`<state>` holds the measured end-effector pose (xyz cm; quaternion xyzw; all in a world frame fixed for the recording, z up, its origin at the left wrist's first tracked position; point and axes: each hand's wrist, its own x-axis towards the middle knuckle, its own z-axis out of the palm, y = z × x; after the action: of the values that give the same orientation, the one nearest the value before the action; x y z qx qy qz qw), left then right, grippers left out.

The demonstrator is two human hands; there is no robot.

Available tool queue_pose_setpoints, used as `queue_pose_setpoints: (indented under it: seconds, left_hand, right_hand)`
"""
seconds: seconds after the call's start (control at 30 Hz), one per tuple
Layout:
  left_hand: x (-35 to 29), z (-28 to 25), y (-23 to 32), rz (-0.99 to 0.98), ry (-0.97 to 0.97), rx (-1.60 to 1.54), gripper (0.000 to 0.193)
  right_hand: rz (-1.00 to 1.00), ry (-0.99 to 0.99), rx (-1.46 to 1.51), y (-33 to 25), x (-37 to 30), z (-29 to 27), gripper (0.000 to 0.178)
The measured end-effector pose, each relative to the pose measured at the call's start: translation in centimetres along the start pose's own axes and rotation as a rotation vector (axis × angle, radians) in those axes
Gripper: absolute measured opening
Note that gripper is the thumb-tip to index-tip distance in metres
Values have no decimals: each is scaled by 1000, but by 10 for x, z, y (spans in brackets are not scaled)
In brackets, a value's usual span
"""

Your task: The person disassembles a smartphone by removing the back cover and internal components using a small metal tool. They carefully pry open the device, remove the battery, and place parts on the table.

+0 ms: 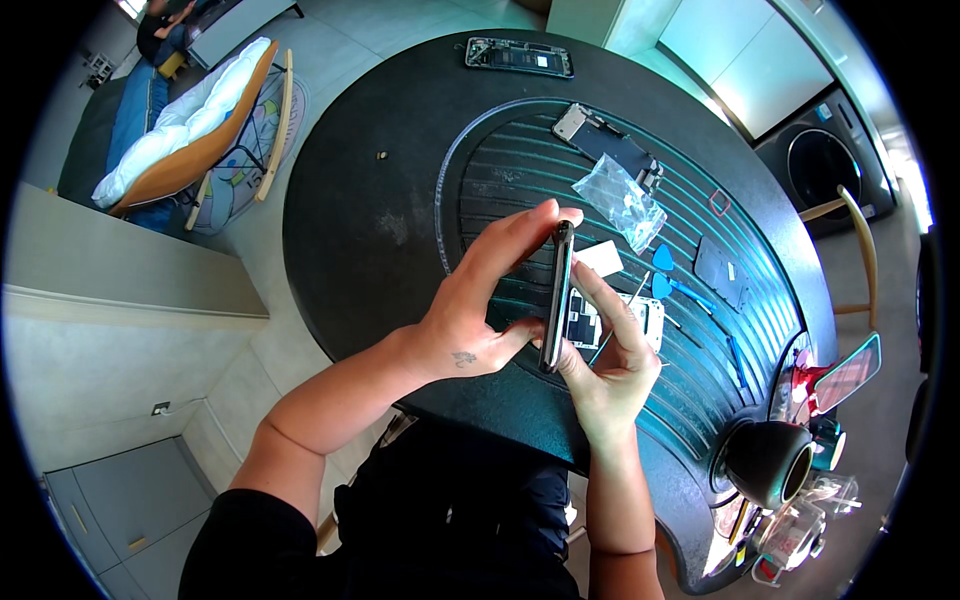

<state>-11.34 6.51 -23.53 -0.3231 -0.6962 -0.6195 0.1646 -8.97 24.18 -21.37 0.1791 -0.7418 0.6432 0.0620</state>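
Upright between my hands, edge toward me, is a dark smartphone [557,300] with a shiny rim. My left hand [465,315] grips it along the left side, fingers at the top and thumb low down. From the right, my right hand [615,370] closes on it too, thumb near the bottom edge and fingers on the far side. Partly hidden behind the right hand lies an opened phone body [648,318] with a pale frame. Beside it are a white card [600,258] and two blue triangular picks [662,258].
A clear plastic bag [622,205] overlaps a detached phone part [608,140]. An opened phone [520,58] lies at the far edge. A dark flat panel [722,272], a blue-handled tool [695,295] and a dark pot [765,463] stand rightward on the black table [350,230].
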Motion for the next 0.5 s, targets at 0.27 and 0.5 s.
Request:
queue_pose_setpoints:
  seconds: [0.27, 0.5]
  left_hand:
    - [0, 3, 1, -36, 30, -66, 103]
    - [0, 7, 0, -74, 86, -144, 100]
  right_hand:
    - [-7, 2, -14, -2, 0, 0, 64]
    - [-20, 5, 5, 1, 0, 0, 62]
